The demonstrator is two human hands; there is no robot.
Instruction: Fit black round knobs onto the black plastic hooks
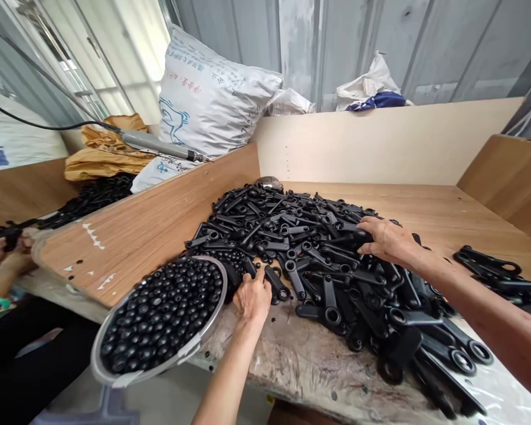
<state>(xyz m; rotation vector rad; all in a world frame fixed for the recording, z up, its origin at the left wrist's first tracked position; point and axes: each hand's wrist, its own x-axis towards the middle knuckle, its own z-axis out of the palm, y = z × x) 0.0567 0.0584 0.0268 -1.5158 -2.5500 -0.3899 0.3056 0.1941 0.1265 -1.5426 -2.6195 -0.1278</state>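
My left hand is at the table's front, beside the bucket's rim. Its fingers are bent together, with a small black ball by the fingertips; what they hold, if anything, is hidden. A black lever arm with a ring end lies just right of them. Over the right part of a large heap of such black lever arms, my right hand has its thumb and fingers around the end of one black lever arm. More black balls fill the round bucket at the left.
A wooden divider stands left of the heap, and a pale board runs behind it. Several more lever arms lie at right. A full white sack leans at the back. A co-worker's hands are at far left, near a hanging grey power tool.
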